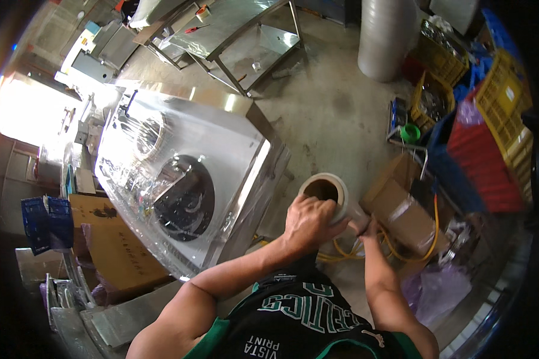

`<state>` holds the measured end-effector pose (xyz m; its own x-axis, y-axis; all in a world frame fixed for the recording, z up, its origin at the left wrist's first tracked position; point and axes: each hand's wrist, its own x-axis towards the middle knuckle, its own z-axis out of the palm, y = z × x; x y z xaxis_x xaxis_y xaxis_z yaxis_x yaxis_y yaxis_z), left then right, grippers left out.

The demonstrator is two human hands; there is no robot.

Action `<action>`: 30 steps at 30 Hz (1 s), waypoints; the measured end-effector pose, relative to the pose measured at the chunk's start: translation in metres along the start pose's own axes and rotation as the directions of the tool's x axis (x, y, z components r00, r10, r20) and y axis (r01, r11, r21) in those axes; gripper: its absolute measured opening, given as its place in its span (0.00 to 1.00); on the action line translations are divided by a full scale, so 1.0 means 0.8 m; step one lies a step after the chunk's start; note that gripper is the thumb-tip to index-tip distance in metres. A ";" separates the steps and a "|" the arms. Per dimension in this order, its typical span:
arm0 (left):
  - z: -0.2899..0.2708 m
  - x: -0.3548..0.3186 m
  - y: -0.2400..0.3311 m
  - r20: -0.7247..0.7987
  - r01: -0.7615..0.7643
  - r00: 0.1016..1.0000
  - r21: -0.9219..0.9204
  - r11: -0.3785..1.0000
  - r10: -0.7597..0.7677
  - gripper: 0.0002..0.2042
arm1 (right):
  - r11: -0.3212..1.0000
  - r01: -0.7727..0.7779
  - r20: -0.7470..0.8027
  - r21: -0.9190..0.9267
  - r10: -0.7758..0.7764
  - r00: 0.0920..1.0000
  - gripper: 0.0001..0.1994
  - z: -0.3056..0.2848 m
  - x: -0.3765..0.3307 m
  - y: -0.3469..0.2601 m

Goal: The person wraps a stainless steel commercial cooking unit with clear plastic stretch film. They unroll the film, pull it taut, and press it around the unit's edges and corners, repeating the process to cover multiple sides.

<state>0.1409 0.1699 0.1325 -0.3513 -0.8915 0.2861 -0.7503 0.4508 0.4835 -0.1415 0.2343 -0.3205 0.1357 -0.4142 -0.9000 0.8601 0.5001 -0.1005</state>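
Observation:
A roll of clear stretch film (352,210) with a hollow cardboard core is tilted in front of my body, its open end facing up. My left hand (308,224) is closed over the near rim of that end, fingers curled at the core's opening. Lower on the roll, my right hand (365,228) grips its other end; those fingers are partly hidden. To the left stands a stainless steel cooking unit (236,134) with a round dark opening (185,197). Shiny clear film covers its top and hangs over its near side.
Behind the unit is a steel table (221,27) with a lower shelf. At right are cardboard boxes (395,203), a yellow hose (434,230), yellow crates (506,102) and a purple plastic bag (440,293). A large wrapped cylinder (386,39) stands at the back. Cardboard (117,251) leans at left.

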 end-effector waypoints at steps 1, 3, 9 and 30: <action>0.003 0.022 -0.013 -0.035 -0.018 0.999 0.002 1.000 0.018 0.21 | 0.997 0.058 0.075 -0.056 -0.054 0.996 0.39 0.019 0.011 -0.007; 0.007 0.073 -0.045 -0.087 -0.042 0.995 -0.012 0.999 0.040 0.20 | 0.972 0.167 0.087 -0.166 -0.154 0.984 0.41 0.078 0.040 -0.026; 0.005 0.193 -0.157 -0.027 0.118 0.993 -0.012 0.993 -0.118 0.19 | 0.952 -0.005 -0.054 -0.306 -0.012 0.998 0.43 0.265 0.081 -0.105; -0.087 0.453 -0.364 -0.467 0.825 0.539 0.127 0.550 -0.701 0.21 | 0.318 -0.414 -0.218 -0.853 0.503 0.836 0.43 0.793 0.429 -0.134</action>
<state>0.2707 -0.2811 0.1529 0.5978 -0.7758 0.2018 -0.7741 -0.4932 0.3969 0.1243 -0.4439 -0.3495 0.4392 0.0714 -0.8955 -0.2015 0.9793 -0.0208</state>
